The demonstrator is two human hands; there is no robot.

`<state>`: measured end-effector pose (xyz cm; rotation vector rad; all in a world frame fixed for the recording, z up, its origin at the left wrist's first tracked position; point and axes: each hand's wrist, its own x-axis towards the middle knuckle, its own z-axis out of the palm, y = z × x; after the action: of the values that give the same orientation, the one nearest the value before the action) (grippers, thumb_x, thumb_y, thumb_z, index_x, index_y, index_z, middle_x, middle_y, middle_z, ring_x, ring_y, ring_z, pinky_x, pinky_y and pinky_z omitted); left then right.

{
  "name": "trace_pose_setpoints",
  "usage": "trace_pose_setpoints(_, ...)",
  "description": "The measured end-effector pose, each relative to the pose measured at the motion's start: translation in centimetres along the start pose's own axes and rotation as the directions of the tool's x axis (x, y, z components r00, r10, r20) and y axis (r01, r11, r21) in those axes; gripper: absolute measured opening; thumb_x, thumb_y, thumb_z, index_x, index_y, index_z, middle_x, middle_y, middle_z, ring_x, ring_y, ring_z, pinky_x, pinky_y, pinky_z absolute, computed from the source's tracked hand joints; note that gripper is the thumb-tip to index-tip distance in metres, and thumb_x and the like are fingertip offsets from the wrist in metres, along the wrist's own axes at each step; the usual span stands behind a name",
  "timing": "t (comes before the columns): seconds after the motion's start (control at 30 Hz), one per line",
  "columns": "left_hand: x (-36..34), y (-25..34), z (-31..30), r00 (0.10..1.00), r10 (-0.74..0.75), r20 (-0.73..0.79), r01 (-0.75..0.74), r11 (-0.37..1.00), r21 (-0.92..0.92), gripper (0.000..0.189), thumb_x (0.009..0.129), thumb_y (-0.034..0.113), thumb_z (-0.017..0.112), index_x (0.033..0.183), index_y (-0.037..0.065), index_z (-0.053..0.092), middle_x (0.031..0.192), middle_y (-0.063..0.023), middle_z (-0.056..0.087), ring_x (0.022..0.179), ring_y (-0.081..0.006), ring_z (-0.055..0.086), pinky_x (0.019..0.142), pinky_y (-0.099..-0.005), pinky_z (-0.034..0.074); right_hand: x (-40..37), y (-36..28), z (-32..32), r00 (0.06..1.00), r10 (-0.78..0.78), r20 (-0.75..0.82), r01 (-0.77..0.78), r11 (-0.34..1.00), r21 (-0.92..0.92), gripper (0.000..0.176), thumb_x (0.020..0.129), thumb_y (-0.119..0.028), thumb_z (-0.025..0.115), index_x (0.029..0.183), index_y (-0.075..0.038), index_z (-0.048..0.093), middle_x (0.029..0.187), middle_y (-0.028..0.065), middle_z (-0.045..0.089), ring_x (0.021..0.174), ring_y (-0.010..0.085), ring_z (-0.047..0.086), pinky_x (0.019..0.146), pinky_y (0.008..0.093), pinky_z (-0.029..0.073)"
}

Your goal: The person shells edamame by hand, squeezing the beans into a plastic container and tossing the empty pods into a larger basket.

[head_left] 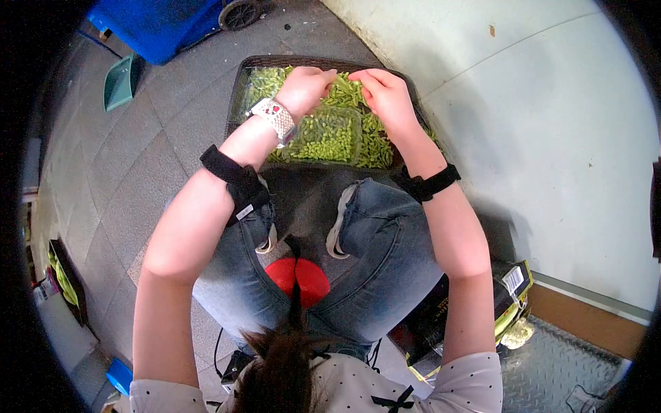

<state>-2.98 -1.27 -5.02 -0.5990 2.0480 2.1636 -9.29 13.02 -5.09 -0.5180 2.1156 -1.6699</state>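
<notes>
Over the far part of a black basket (242, 74), my left hand (308, 90) and my right hand (387, 95) come close together. Their fingertips are pinched at a small green bean pod (342, 84), which is partly hidden by the fingers. Below them, inside the basket, a clear plastic container (358, 140) holds shelled green beans (323, 138). Loose green pods (374, 153) lie around the container, mostly to its right and behind it. At the basket's left is another clear plastic piece (256, 86) with green pods by it; my left forearm covers part of this side.
Beyond the basket stands a blue wheeled bin (155, 31), with a green dustpan (119, 84) on the tiled floor. A white wall panel (537, 124) rises close on the right. Beside my right knee is a black printed bag or box (441, 316). A red round thing (303, 281) is beneath me.
</notes>
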Motion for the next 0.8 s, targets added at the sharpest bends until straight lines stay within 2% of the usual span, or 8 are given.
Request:
trace_pose_setpoints(0.07, 0.8, -0.6, -0.4, 0.990, 0.109, -0.090, -0.082, 0.962, 0.259, 0.029, 0.079, 0.029, 0.050, 0.066, 0.003, 0.053, 0.047, 0.0016, 0.040, 0.041, -0.0075, 0.036, 0.037, -0.0223, 0.027, 0.2, 0.8, -0.2, 1.000, 0.017, -0.019, -0.018, 0.998, -0.052, 0.020, 0.079, -0.019, 0.050, 0.077, 0.000, 0.058, 0.055, -0.0012, 0.046, 0.048, 0.0070, 0.038, 0.046, 0.0226, 0.030)
trace_pose_setpoints(0.17, 0.7, -0.7, -0.5, 0.991, 0.131, -0.040, -0.108, 0.927, 0.359, 0.037, 0.077, 0.037, 0.052, 0.069, 0.001, 0.057, 0.046, 0.0006, 0.042, 0.042, -0.0068, 0.038, 0.039, -0.0213, 0.031, 0.1, 0.9, 0.1, 0.999, 0.029, 0.018, -0.028, 0.999, -0.042, 0.023, 0.078, -0.022, 0.052, 0.075, 0.000, 0.058, 0.054, -0.0020, 0.045, 0.048, 0.0069, 0.037, 0.045, 0.0224, 0.029)
trace_pose_setpoints(0.27, 0.4, -0.4, -0.3, 0.991, 0.092, 0.100, -0.108, 0.981, 0.164, 0.039, 0.075, 0.041, 0.054, 0.069, 0.002, 0.056, 0.048, 0.0013, 0.043, 0.043, -0.0059, 0.036, 0.042, -0.0197, 0.033, 0.0, 0.7, 0.0, 0.986, 0.030, 0.165, -0.009, 0.992, -0.127, 0.026, 0.078, -0.025, 0.053, 0.073, 0.001, 0.058, 0.052, -0.0026, 0.043, 0.048, 0.0067, 0.036, 0.044, 0.0224, 0.028)
trace_pose_setpoints(0.37, 0.1, 0.3, 0.0, 0.984, 0.059, 0.166, -0.085, 0.985, 0.153, 0.028, 0.082, 0.031, 0.048, 0.076, 0.004, 0.053, 0.055, 0.0043, 0.042, 0.044, -0.0043, 0.038, 0.039, -0.0184, 0.032, -0.2, 0.2, -0.6, 0.978, -0.108, 0.178, 0.138, 0.976, -0.167, 0.028, 0.077, -0.026, 0.053, 0.073, 0.001, 0.058, 0.051, -0.0032, 0.041, 0.047, 0.0060, 0.035, 0.044, 0.0223, 0.027)
trace_pose_setpoints(0.6, 0.8, -0.8, -0.4, 0.963, 0.064, 0.262, -0.045, 0.996, -0.077, 0.021, 0.082, 0.013, 0.047, 0.099, 0.001, 0.050, 0.079, -0.0024, 0.055, 0.061, -0.0061, 0.050, 0.056, -0.0172, 0.044, -0.6, 0.2, -3.2, 0.985, 0.117, 0.130, -0.099, 0.986, -0.135, 0.023, 0.080, -0.024, 0.051, 0.085, -0.003, 0.057, 0.053, -0.0097, 0.031, 0.044, 0.0005, 0.026, 0.039, 0.0171, 0.018)
trace_pose_setpoints(0.63, 1.0, -1.0, -0.6, 0.961, 0.050, 0.272, -0.026, 0.996, -0.090, 0.022, 0.082, 0.010, 0.046, 0.102, 0.000, 0.048, 0.082, -0.0043, 0.055, 0.065, -0.0072, 0.052, 0.059, -0.0180, 0.046, -0.4, 0.4, -4.4, 0.994, 0.105, 0.039, -0.093, 0.967, -0.236, 0.024, 0.074, -0.023, 0.055, 0.076, 0.000, 0.061, 0.056, -0.0001, 0.050, 0.052, 0.0080, 0.042, 0.048, 0.0224, 0.033)
trace_pose_setpoints(0.7, 1.0, -1.0, -0.7, 0.959, 0.011, 0.282, 0.027, 0.991, -0.129, 0.027, 0.081, 0.005, 0.045, 0.107, -0.001, 0.043, 0.087, -0.0079, 0.056, 0.073, -0.0103, 0.055, 0.066, -0.0199, 0.047, -0.1, 2.1, -7.3, 0.992, 0.053, -0.113, -0.077, 0.971, -0.228, 0.024, 0.073, -0.021, 0.055, 0.081, 0.000, 0.061, 0.062, 0.0038, 0.055, 0.058, 0.0101, 0.047, 0.054, 0.0228, 0.037)
trace_pose_setpoints(0.8, 0.2, -0.2, -0.4, 0.959, -0.033, 0.280, 0.096, 0.973, -0.212, 0.033, 0.080, -0.001, 0.043, 0.112, -0.004, 0.036, 0.092, -0.0132, 0.054, 0.084, -0.0163, 0.055, 0.075, -0.0233, 0.047, 0.0, 5.7, -13.9, 0.912, 0.061, -0.405, -0.241, 0.880, -0.410, 0.029, 0.072, -0.018, 0.054, 0.092, 0.002, 0.057, 0.072, 0.0064, 0.057, 0.063, 0.0123, 0.050, 0.058, 0.0246, 0.039)
